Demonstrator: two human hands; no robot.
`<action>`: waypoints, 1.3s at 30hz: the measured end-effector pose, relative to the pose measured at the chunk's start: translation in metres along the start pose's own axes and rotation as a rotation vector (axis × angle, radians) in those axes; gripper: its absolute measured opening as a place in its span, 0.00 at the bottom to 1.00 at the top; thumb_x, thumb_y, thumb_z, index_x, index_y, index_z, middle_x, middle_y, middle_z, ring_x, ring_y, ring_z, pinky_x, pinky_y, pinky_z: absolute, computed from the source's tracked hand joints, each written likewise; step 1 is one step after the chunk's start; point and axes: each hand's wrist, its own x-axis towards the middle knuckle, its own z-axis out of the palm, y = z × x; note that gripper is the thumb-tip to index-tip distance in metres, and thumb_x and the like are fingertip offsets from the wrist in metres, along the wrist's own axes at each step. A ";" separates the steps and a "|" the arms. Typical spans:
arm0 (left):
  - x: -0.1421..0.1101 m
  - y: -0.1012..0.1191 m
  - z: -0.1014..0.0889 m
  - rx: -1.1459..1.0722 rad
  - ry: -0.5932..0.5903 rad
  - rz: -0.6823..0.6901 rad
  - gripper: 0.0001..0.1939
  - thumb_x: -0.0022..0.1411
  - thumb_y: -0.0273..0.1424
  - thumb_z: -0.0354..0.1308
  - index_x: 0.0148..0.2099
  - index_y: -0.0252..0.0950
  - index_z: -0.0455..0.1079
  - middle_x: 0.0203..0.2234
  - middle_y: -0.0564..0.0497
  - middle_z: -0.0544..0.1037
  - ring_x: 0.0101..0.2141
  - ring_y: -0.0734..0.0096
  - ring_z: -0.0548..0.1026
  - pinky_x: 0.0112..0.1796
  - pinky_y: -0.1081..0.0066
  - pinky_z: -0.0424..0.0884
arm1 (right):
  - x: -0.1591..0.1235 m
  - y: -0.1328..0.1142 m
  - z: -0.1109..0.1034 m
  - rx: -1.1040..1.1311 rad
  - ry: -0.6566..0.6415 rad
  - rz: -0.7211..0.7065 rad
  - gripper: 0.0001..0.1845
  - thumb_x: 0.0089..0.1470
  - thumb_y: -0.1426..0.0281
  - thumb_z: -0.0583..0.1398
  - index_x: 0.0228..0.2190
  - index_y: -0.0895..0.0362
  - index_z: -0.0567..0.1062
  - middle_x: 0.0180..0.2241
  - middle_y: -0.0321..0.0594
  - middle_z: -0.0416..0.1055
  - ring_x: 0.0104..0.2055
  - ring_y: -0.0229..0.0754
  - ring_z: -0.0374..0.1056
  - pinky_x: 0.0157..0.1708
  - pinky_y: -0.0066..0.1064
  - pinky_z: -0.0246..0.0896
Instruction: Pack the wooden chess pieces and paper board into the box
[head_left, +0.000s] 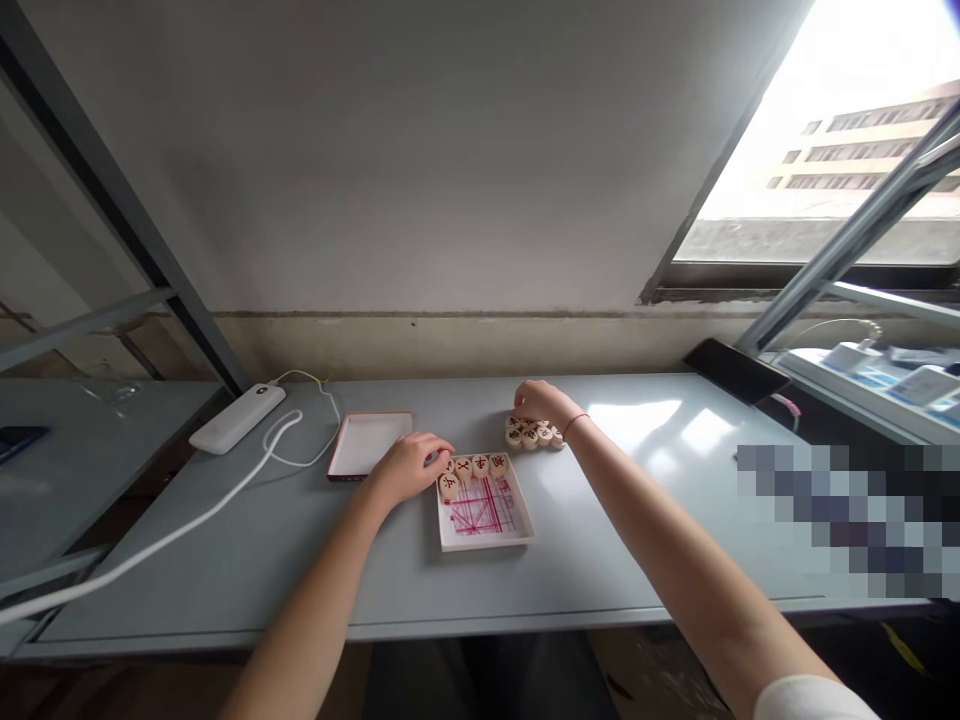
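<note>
Discs [481, 465] of round pale wood, red-marked, in a shallow white box [487, 545]

They line its far edge, one nearer. Left hand [409, 465] is at its far left corner, right hand [544, 402] over dark-marked wooden discs [529, 439] beyond it. Disc handling seems in hand; I cannot tell either grip. Lifting one from that packed group would call for a narrow pinch.

The person wears a thin red cord bracelet [576, 424] on the right wrist and a white sleeve [814, 698] on the right arm.
</note>
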 end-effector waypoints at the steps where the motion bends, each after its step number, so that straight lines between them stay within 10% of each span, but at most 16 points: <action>1: 0.000 0.000 0.000 0.009 0.003 -0.009 0.14 0.63 0.33 0.48 0.41 0.40 0.75 0.37 0.52 0.80 0.39 0.67 0.75 0.42 0.68 0.68 | 0.000 0.000 -0.002 0.003 0.007 -0.005 0.13 0.43 0.72 0.62 0.34 0.61 0.80 0.32 0.49 0.77 0.30 0.44 0.71 0.25 0.27 0.59; 8: 0.000 0.006 0.004 0.127 0.153 0.028 0.19 0.60 0.39 0.56 0.52 0.41 0.69 0.44 0.48 0.75 0.45 0.60 0.72 0.48 0.59 0.64 | -0.044 -0.014 -0.006 0.289 0.268 -0.196 0.12 0.50 0.68 0.58 0.36 0.58 0.77 0.37 0.44 0.76 0.33 0.42 0.72 0.29 0.27 0.63; 16: 0.004 0.018 0.018 0.067 0.257 0.208 0.14 0.64 0.36 0.53 0.51 0.40 0.69 0.42 0.48 0.76 0.43 0.64 0.73 0.46 0.64 0.68 | -0.086 -0.044 0.038 0.961 0.057 -0.444 0.17 0.50 0.57 0.61 0.36 0.57 0.72 0.36 0.42 0.74 0.28 0.37 0.71 0.22 0.26 0.67; 32: -0.002 0.026 0.002 0.084 -0.139 0.234 0.04 0.56 0.31 0.61 0.35 0.43 0.75 0.36 0.54 0.77 0.44 0.64 0.69 0.48 0.62 0.60 | -0.079 -0.013 0.034 1.229 0.159 -0.330 0.19 0.48 0.56 0.63 0.34 0.58 0.72 0.35 0.43 0.72 0.30 0.38 0.70 0.25 0.28 0.69; 39: -0.002 0.024 0.005 0.213 -0.062 0.194 0.07 0.50 0.33 0.63 0.35 0.42 0.74 0.41 0.50 0.72 0.45 0.60 0.65 0.47 0.59 0.60 | -0.098 -0.023 0.029 0.854 0.026 -0.646 0.10 0.49 0.68 0.62 0.36 0.56 0.75 0.38 0.41 0.69 0.30 0.35 0.69 0.30 0.27 0.68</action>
